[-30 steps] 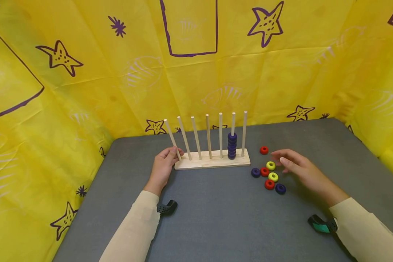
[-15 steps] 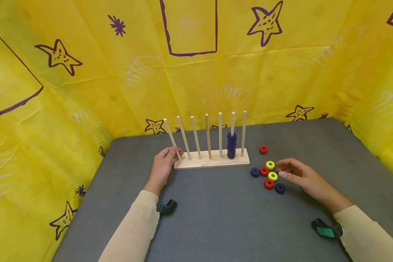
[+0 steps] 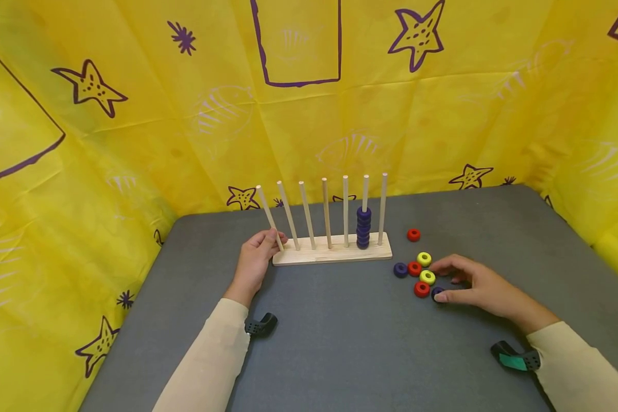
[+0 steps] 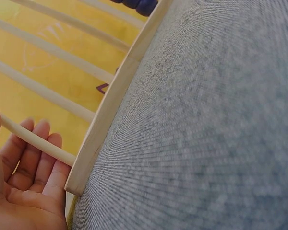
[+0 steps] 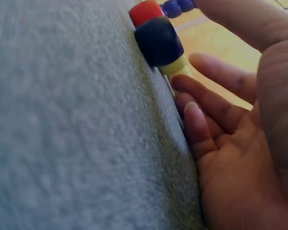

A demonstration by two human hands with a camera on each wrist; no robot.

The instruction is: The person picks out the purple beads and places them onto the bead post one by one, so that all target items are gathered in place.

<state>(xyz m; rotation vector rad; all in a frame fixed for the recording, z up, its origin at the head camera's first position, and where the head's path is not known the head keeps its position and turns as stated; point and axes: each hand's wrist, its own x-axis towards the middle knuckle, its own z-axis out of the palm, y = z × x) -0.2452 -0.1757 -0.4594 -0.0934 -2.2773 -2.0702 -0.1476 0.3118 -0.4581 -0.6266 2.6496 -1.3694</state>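
Observation:
A wooden peg rack [image 3: 335, 256] with several upright pegs stands on the grey table. My left hand [image 3: 254, 263] holds its leftmost peg [image 3: 269, 214] low down, thumb in front and fingers behind. On the second peg from the right sits a stack of dark purple rings [image 3: 363, 229]. To the rack's right, my right hand [image 3: 486, 292] reaches over the loose rings with thumb and fingers spread. Its thumb partly covers a purple ring [image 3: 435, 292]; contact is unclear. The index fingertip is near a yellow ring [image 3: 427, 277]. In the right wrist view, the dark ring [image 5: 158, 42] lies between thumb and fingers.
Other loose rings lie close by: a yellow one [image 3: 424, 259], a red one [image 3: 414, 269], another red one [image 3: 421, 289] and a purple one [image 3: 400, 270]. One red ring [image 3: 414, 235] sits farther back. A yellow patterned cloth [image 3: 309, 126] hangs behind the table.
My right hand has moved back toward me and lowered from beside the far red ring to the nearest purple ring. My left hand stays on the peg.

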